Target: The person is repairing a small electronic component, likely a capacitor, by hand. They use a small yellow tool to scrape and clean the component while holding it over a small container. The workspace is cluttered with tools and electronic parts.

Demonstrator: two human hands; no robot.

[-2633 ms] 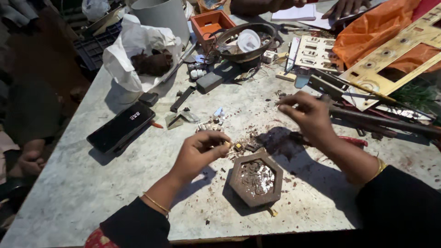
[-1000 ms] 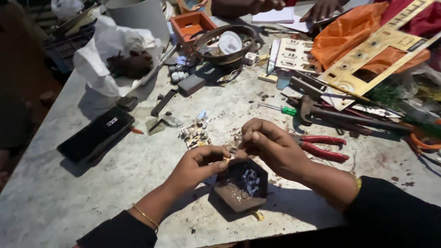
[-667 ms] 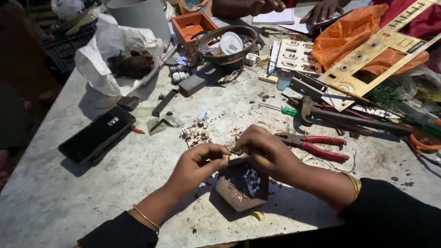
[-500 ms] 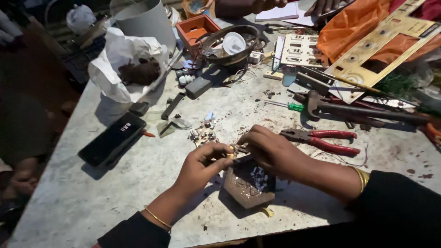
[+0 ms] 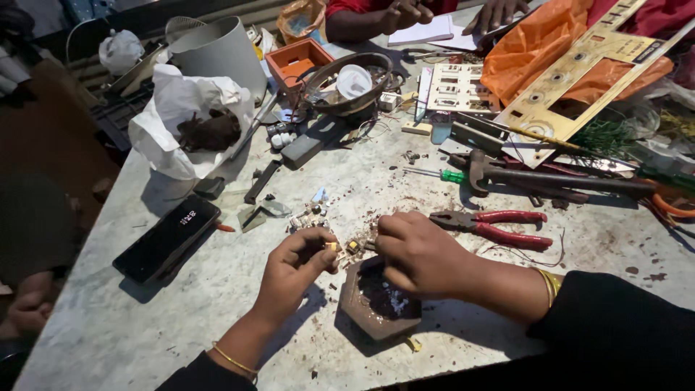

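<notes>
Near the middle of the marble-patterned bench (image 5: 108,326), both hands meeting over a small circuit piece (image 5: 350,247). Tiny, pale board with yellowish and dark components on it, too small to tell in more detail. Pinched at its left end by the closed fingers (image 5: 323,248) of the left hand (image 5: 293,269); touched on its right end by the curled fingers (image 5: 387,233) of the right hand (image 5: 420,255), though cannot tell whether those actually grip it. Held just above the bench, at 12 o'clock from a brown hexagonal housing (image 5: 376,304) lying open side up, dark inside with pale bits at the bottom. Right hand resting partly over that housing's upper rim. Thin gold bangles on both wrists, dark sleeves.

At 11 o'clock from the piece, close by, a little heap of similar small boards (image 5: 310,216). At 3 o'clock, near the right hand, red-handled pliers (image 5: 492,226) flat on the bench. At 9 o'clock, well apart, a black phone (image 5: 168,237), screen up. Farther off at 10 o'clock, crumpled white paper (image 5: 184,123) with a dark lump in it. At 2 o'clock, a green-handled screwdriver (image 5: 441,175). Rust-coloured crumbs scattered around the hands.
</notes>
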